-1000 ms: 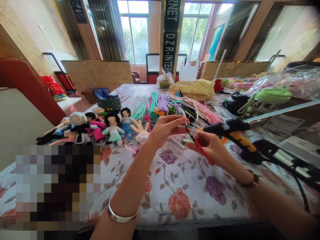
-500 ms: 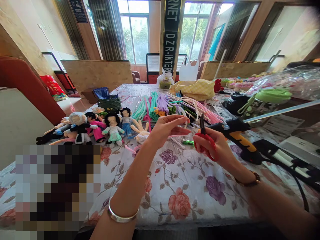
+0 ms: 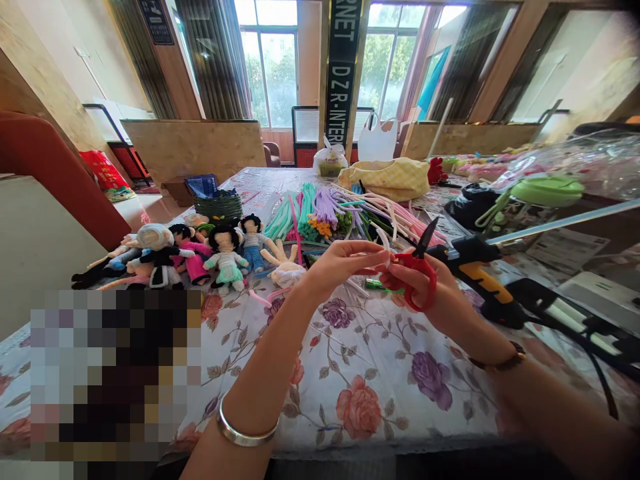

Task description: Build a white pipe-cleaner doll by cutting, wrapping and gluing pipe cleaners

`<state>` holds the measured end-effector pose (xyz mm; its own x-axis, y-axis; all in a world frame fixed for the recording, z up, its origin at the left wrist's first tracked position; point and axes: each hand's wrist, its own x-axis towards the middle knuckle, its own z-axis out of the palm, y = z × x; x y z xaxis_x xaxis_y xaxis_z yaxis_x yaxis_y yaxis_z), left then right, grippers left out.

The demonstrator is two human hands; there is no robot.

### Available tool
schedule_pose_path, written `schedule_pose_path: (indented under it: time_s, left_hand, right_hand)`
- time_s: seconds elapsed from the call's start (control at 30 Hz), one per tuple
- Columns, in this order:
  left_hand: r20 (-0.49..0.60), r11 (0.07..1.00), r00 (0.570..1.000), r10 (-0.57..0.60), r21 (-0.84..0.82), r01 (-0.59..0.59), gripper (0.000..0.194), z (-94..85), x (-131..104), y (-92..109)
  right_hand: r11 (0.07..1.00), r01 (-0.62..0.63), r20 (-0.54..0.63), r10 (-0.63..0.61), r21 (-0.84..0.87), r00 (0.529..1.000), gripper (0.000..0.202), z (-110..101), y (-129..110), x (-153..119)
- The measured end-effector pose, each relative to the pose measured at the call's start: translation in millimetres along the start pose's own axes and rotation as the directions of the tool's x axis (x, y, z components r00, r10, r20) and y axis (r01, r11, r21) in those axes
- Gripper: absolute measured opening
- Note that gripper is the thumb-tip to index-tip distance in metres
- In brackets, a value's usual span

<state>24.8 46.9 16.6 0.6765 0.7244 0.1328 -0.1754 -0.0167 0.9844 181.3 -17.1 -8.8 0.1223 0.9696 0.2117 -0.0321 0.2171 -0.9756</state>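
Observation:
Over the middle of the table, my left hand (image 3: 343, 265) is closed in a pinch on a short white pipe cleaner (image 3: 385, 241). My right hand (image 3: 446, 300) is wrapped round red-handled scissors (image 3: 424, 285), whose dark blades point up and away to the right. Its thumb and fingertips meet the left fingertips at the white piece; how they grip it is partly hidden. Behind both hands lie bundles of pipe cleaners (image 3: 326, 205) in green, purple, pink and white. A pale, partly made figure (image 3: 286, 270) lies left of my left hand.
Several pipe-cleaner dolls (image 3: 226, 259) sit at the left, near a dark green basket (image 3: 218, 208). A yellow and black glue gun (image 3: 483, 283) stands close to my right hand. Further back are a yellow checked pouch (image 3: 385, 179) and a green-lidded container (image 3: 547, 192). Flowered cloth (image 3: 320, 373) covers the table.
My right hand has turned and moved in to meet my left fingertips at the white pipe cleaner. The scissor blades have swung to the right. My left hand has shifted slightly right and down.

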Motion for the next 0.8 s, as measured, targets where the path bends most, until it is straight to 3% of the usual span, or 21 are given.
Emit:
schedule_pose_path:
  time_s: [0.4,0.6,0.8]
  left_hand:
    - [0.022,0.999,0.999,-0.03,0.022,0.03,0.029,1.1,0.8,-1.8]
    - [-0.104,0.991,0.993,-0.061,0.113,0.073,0.033,2.3,1.6,-1.2]
    - [-0.116,0.986,0.991,-0.066,0.148,0.083,0.035,4.4,0.8,-0.4]
  right_hand:
    - [0.998,0.051,-0.079,-0.049,0.026,0.996,0.03,3.7,-5.2,-3.6]
    - [0.997,0.057,-0.142,-0.063,-0.046,0.988,0.04,4.5,-6.6,-5.5]
    - [0.989,0.116,-0.117,-0.126,-0.092,0.985,0.044,3.3,-1.8,-5.7]
